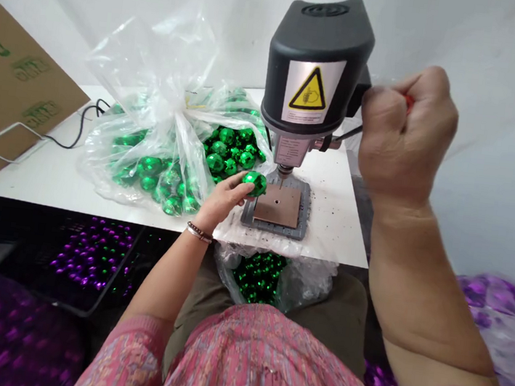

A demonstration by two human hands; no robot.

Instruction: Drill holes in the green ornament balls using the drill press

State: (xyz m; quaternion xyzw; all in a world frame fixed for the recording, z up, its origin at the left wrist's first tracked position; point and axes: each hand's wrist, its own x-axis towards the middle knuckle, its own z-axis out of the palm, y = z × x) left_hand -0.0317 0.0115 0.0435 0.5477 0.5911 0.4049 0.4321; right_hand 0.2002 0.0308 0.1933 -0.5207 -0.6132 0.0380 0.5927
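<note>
Between the thumb and fingers of my left hand (225, 200) is a shiny green faceted ball (255, 184), held just left of the drill bit. A small drill press (318, 70) with a black housing and a yellow warning label stands in front of me. Its bit points down over a brown plate (279, 206) with a hole, lying on the grey base (304, 207). My right hand (408, 133) is closed in a fist around the drill press lever at the right; a bit of red shows between its fingers, and most of the lever's grip is hidden.
Clear plastic bags (172, 127) of green balls crowd the white table's (30, 182) left side, beside a cardboard box (18, 85). Another bag of green balls (259, 277) hangs at my lap. A dark crate (91, 261) and purple balls (500, 301) lie below. Debris dots the table.
</note>
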